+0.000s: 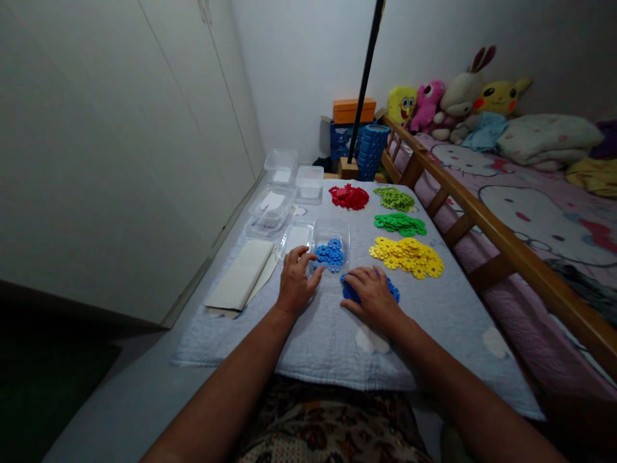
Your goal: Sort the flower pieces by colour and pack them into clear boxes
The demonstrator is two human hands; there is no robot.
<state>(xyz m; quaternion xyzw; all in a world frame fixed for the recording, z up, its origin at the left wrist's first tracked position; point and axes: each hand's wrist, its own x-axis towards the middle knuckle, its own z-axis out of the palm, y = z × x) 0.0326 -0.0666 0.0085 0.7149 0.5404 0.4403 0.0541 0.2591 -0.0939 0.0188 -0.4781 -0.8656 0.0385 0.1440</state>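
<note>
A clear plastic container (348,241) with several blue flower-shaped discs (330,253) in it stands on the cloth. At its near left corner is my left hand (297,281), thumb and fingers apart and curved about the corner; whether they press on the wall I cannot tell. My right hand (372,296) lies over a loose pile of blue flower-shaped discs (394,292), fingers curled down onto them. Much of that pile is hidden under the palm. Just beyond are yellow flower-shaped discs (407,256).
Green (400,224), light green (395,198) and red disc piles (349,197) lie farther back. Clear containers (310,183) and a clear lid (295,238) are left, near folded beige cardboard (241,273). A black pole (365,77) rises behind; a wooden bed rail (501,238) borders the right.
</note>
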